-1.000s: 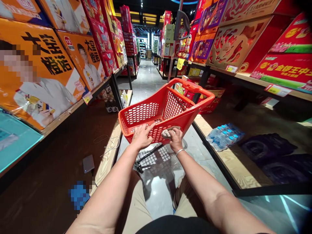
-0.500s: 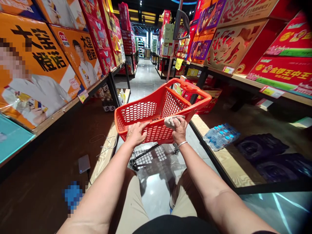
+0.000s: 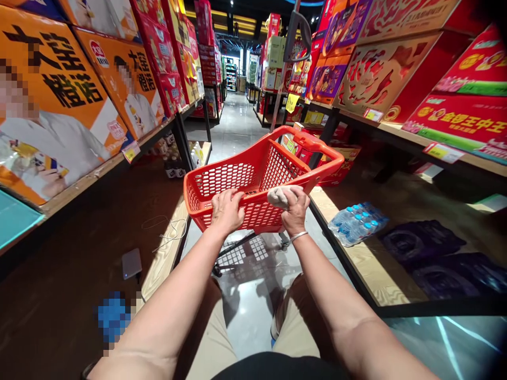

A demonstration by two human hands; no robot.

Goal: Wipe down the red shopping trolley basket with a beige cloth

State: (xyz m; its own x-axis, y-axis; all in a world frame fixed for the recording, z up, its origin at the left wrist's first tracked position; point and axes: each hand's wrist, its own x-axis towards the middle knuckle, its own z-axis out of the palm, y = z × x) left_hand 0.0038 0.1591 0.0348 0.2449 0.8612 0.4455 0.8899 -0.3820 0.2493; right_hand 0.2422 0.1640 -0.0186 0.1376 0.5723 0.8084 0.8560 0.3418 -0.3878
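A red plastic shopping cart [image 3: 259, 182] with perforated sides stands crosswise before me, its handle end at the right. My left hand [image 3: 227, 210] rests on the near top rim, fingertips over the edge and thumb on the outer side. A crumpled light grey cloth [image 3: 280, 196] is bunched in my right hand [image 3: 295, 211], pressed against the same rim further right. No goods can be made out inside the cart's basket.
Shelves flank me, with orange cartons [image 3: 79, 95] at the left and red gift boxes [image 3: 463, 113] at the right. Bottled water [image 3: 358, 222] lies on the low right shelf. A power bank [image 3: 132, 264] and white cable sit at the lower left. A tiled aisle [image 3: 237, 113] runs ahead.
My left hand has shifted slightly along the rim, its fingers now closer together over the edge. My right hand and the cloth have moved slightly right. The view has shifted a little.
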